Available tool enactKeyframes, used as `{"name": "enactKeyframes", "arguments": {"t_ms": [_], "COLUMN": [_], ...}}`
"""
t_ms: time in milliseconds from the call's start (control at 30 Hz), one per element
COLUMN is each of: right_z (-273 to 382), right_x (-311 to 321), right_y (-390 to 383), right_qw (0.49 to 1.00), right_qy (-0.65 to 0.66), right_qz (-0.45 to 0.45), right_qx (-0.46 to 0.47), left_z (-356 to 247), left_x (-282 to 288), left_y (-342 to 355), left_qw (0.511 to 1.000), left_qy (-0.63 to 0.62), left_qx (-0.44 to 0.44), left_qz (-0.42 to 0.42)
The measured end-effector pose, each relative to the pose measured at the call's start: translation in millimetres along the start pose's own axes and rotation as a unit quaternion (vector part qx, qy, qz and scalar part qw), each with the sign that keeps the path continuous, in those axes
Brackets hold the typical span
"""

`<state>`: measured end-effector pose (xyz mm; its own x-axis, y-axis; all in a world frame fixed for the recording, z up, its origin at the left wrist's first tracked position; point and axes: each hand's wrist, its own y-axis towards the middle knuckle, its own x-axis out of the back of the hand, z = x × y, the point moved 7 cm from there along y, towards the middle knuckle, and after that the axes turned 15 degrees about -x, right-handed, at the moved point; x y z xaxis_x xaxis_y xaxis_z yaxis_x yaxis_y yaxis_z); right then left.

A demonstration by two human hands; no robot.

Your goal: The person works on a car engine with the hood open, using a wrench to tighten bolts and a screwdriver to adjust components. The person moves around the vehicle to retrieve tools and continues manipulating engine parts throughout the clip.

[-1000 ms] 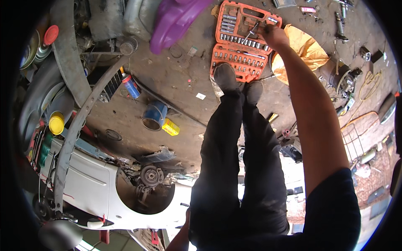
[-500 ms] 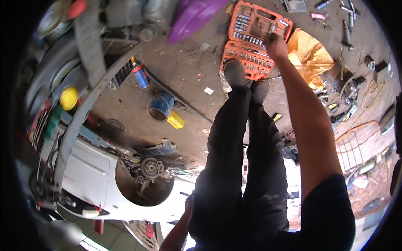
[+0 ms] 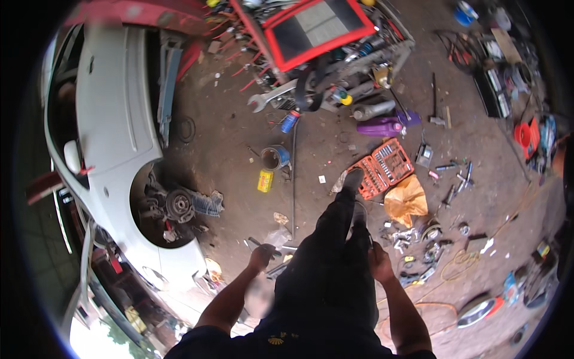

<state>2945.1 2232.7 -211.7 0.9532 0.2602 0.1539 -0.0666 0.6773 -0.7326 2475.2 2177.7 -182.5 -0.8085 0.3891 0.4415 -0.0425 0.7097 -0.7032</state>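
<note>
My left hand (image 3: 259, 258) is closed round a dark-handled tool (image 3: 255, 242), out to the left of my legs. Both ends of that tool show past the fingers, but its exact kind is too small to tell. Beside my right thigh, my right hand (image 3: 380, 264) hangs with its fingers curled. Something thin and pale seems to stick up from them, and I cannot make it out. Past my shoes lies an open orange socket set case (image 3: 391, 160), filled with rows of sockets. Crumpled orange-brown paper (image 3: 406, 200) lies against its near side.
On the left stands a white car (image 3: 116, 107) with a bare wheel hub (image 3: 179, 204). A blue can (image 3: 275, 157), a yellow box (image 3: 265, 180) and a long bar (image 3: 293, 179) lie mid-floor. Beyond are a purple jug (image 3: 379, 127) and a red-framed cart (image 3: 320, 33). Loose parts litter the right.
My right hand has drawn back from the socket case to beside my thigh. My left hand has come further into view with its tool. The view has turned and takes in more floor.
</note>
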Motion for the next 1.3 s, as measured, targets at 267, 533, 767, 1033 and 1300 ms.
{"name": "enactKeyframes", "arguments": {"t_ms": [267,533,767,1033,1300], "right_z": [122.4,179.3,258.7,317.9,295.1], "right_x": [-32.8,-116.6,-217.4,-312.1,-275.1], "right_y": [-44.6,-85.6,-131.5,-205.0,-141.7], "right_qw": [0.955,0.866,0.848,0.877,0.925], "right_qy": [-0.233,-0.373,-0.38,-0.279,-0.301], "right_qz": [0.146,0.264,0.285,0.249,0.07], "right_qx": [0.111,0.201,0.235,0.303,0.222], "left_z": [-44.6,-51.8,-35.6,-13.0,55.2], "left_x": [-8.9,23.3,65.9,128.7,161.8], "left_y": [-103.1,-199.0,-229.6,-254.6,-263.0], "left_qw": [0.94,0.858,0.819,0.742,0.696], "left_qy": [-0.235,-0.291,-0.318,-0.438,-0.473], "left_qx": [-0.069,-0.129,-0.159,-0.252,-0.256], "left_qz": [-0.238,-0.404,-0.451,-0.441,-0.475]}}
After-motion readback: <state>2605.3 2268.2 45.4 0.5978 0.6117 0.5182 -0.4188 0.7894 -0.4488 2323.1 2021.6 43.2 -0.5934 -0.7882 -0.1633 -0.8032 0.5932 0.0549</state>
